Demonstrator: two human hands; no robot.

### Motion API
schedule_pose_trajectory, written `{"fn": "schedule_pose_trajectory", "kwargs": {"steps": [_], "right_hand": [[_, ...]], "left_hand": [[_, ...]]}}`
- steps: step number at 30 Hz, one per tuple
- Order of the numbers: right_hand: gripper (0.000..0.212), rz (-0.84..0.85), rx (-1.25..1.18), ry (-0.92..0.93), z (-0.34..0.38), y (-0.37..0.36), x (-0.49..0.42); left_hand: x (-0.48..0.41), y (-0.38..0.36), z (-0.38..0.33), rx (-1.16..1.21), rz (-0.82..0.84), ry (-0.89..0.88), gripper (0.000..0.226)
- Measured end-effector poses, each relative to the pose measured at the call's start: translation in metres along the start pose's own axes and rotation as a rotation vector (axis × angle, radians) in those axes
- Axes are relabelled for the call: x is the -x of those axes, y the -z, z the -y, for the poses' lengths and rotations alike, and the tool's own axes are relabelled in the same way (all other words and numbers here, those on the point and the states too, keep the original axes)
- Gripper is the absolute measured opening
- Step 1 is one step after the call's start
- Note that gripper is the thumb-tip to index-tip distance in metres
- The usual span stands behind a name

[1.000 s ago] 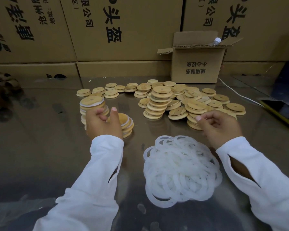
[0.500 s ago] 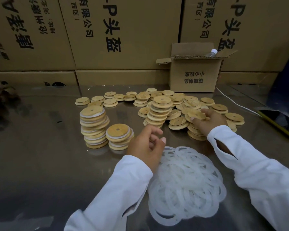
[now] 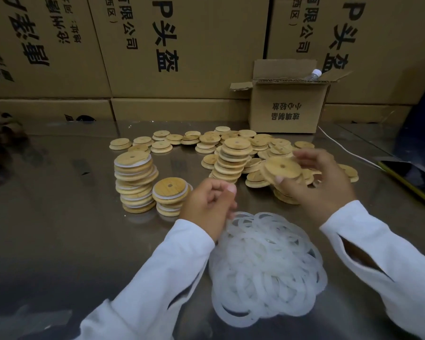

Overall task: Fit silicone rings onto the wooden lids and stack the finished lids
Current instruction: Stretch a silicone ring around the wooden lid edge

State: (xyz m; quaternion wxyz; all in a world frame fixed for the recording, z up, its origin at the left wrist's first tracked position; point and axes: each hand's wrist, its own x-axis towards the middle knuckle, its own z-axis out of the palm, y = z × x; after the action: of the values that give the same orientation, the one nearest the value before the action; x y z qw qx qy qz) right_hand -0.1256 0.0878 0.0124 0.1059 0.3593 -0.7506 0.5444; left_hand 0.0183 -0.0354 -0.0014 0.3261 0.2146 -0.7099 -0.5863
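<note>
A lid (image 3: 282,167) is pinched by the right hand (image 3: 315,185); the left hand (image 3: 206,204) is curled, grip unclear. Rings (image 3: 265,266) should be drawn singly.

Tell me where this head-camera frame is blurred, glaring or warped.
Head view: motion blur smears the right hand, worst at its fingers, which grip the wooden lid. Head view: the glossy table gives dull reflections of the cartons, with no harsh glare. Head view: the wide-angle lens splays the carton seams, and the light is dim and warm.
</note>
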Motion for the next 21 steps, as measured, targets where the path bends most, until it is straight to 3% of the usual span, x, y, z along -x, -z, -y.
{"fn": "schedule_pose_trajectory", "kwargs": {"steps": [3, 5, 9, 12, 15, 21], "right_hand": [[0.053, 0.166, -0.017, 0.257, 0.025, 0.002, 0.028], [0.056, 0.21, -0.007, 0.295, 0.028, -0.001, 0.039], [0.06, 0.26, 0.011, 0.321, 0.022, -0.003, 0.044], [0.051, 0.339, 0.007, 0.238, 0.016, 0.005, 0.036], [0.027, 0.433, 0.127, 0.148, 0.0, 0.02, 0.026], [0.021, 0.714, 0.271, 0.065, -0.019, 0.032, 0.017]], "left_hand": [[-0.003, 0.002, -0.007, 0.265, 0.108, 0.17, 0.033], [-0.001, 0.003, -0.009, 0.354, 0.205, 0.202, 0.045], [0.004, 0.001, -0.003, 0.266, 0.222, 0.132, 0.023], [0.0, 0.003, 0.002, 0.23, 0.148, 0.152, 0.016], [-0.004, 0.004, 0.003, 0.264, 0.123, 0.196, 0.017], [-0.002, 0.001, 0.004, 0.35, 0.25, 0.317, 0.015]]}}
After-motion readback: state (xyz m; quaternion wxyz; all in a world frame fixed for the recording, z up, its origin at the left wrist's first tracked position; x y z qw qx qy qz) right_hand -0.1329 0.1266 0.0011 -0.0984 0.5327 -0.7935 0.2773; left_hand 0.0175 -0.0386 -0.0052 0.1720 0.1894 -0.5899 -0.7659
